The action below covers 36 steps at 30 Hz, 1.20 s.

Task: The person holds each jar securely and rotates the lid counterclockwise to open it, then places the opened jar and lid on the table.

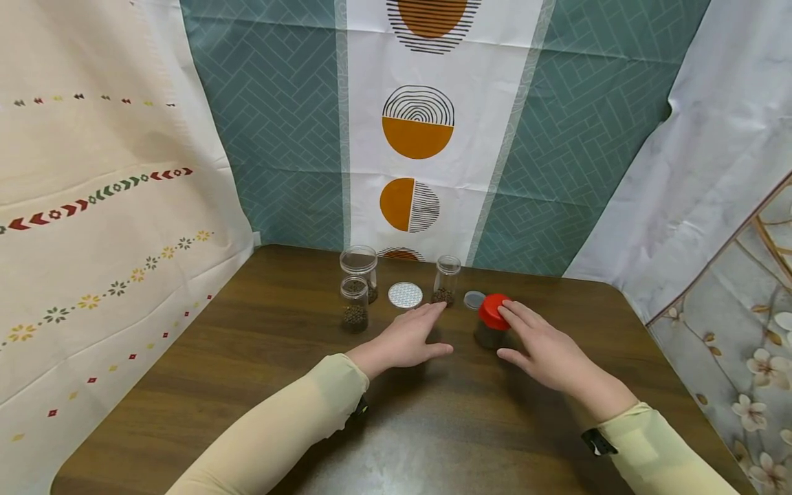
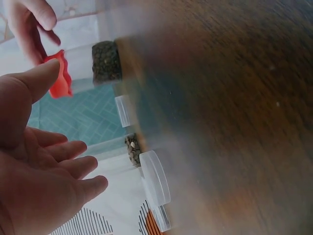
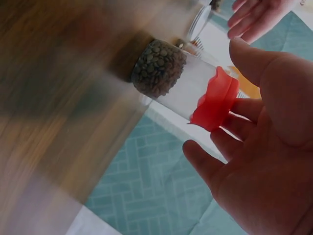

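A clear jar (image 3: 159, 68) part filled with small dark pellets stands upright on the table, topped by a red wavy-edged lid (image 1: 495, 311). My right hand (image 1: 551, 354) is beside this jar, its fingertips right at the lid and its thumb apart, fingers relaxed. To the left of the jar, my left hand (image 1: 411, 338) hovers palm inward, with straight fingers and nothing in them. Just beyond its fingertips is a slim uncapped jar (image 1: 448, 273) with a few brown pellets at the bottom. A small translucent lid (image 1: 474, 299) lies between that jar and the red-lidded one.
At the back left, a small uncapped jar (image 1: 355, 306) of pellets stands in front of a wider open jar (image 1: 359, 260). A round white patterned lid (image 1: 405, 295) lies near them. Patterned cloth (image 1: 297, 137) hangs behind the brown wooden table (image 1: 247, 385).
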Tool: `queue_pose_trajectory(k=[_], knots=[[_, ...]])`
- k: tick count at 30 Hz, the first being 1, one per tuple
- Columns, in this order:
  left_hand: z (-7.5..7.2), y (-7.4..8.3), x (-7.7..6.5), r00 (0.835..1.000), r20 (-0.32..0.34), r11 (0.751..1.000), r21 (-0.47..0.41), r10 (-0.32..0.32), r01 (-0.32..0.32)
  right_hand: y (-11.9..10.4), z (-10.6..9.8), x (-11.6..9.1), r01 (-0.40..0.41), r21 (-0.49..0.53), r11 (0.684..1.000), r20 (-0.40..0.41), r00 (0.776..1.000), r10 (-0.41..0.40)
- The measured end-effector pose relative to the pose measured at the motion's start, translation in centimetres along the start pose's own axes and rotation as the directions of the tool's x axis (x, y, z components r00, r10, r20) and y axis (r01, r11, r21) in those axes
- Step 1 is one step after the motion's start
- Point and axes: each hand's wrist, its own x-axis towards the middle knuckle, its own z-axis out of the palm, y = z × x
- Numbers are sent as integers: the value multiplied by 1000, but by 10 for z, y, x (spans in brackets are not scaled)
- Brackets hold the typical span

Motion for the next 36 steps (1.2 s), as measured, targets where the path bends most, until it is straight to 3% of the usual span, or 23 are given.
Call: queue_pose_trajectory(k=[12,24,36], knots=[[-1,1,-2,1000,11,998,-56,-25,26,-25,5,4,85,20,996,-3,996,-85],[-2,-10,-6,998,42,987,-155,-46,52,-45,15,11,153,88,984,-5,988,-153],[-3,-18,-10,1000,12,975,-221,24,-21,-61,21,16,210,132,969,-16,978,-209]])
